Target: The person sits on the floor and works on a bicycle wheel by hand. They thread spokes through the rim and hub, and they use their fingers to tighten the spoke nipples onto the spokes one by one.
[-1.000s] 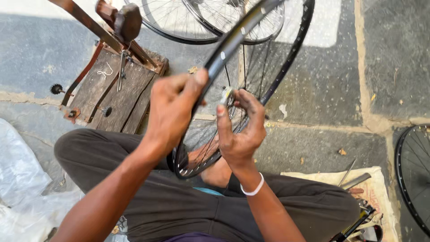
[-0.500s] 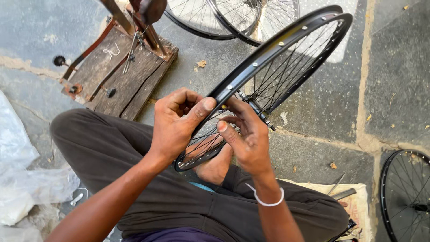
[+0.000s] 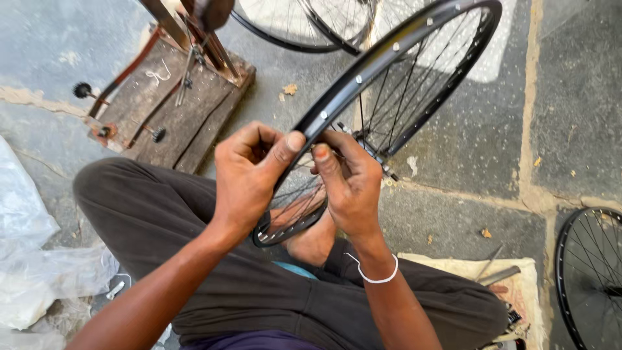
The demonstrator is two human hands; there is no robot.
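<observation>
Underneath everything, a floor of grey stone slabs [image 3: 570,97], with crumpled clear plastic sheeting [image 3: 26,259] at the left edge. Dark trousers [image 3: 162,220] across crossed legs, a bare foot [image 3: 314,240] tucked in the middle.

Rising slantwise from the lap toward the upper right, a black bicycle wheel [image 3: 363,78]: lower edge resting at the foot, top edge near the frame's upper right corner, thin spokes [image 3: 402,97] running in to the hub [image 3: 376,155] just beyond the knuckles. More wheels [image 3: 291,32] lying on the floor past it, and another [image 3: 583,279] at the far right. At upper left, a worn wooden base [image 3: 175,110] carrying slanted metal bars. At lower right, a pale cloth mat [image 3: 453,266] with metal tools [image 3: 495,275] on it.

Left hand [image 3: 249,178] wrapped around the rim from outside, thumb pressed flat on its outer face, fingers curled behind. Right hand [image 3: 350,188], with a white band [image 3: 379,277] at the wrist, closed up against the rim's inner side opposite the left thumb, fingertips pinched together; whatever sits between them hidden, too small to tell. Silver nipple heads [image 3: 357,79] dotted along the rim above the grip.

Judging by this hold: best done with the rim braced firmly by the left hand and steadied at the foot, the pinching fingers working square to the spoke hole, with small, even turns rather than force, and the neighbouring spokes left unbent.
</observation>
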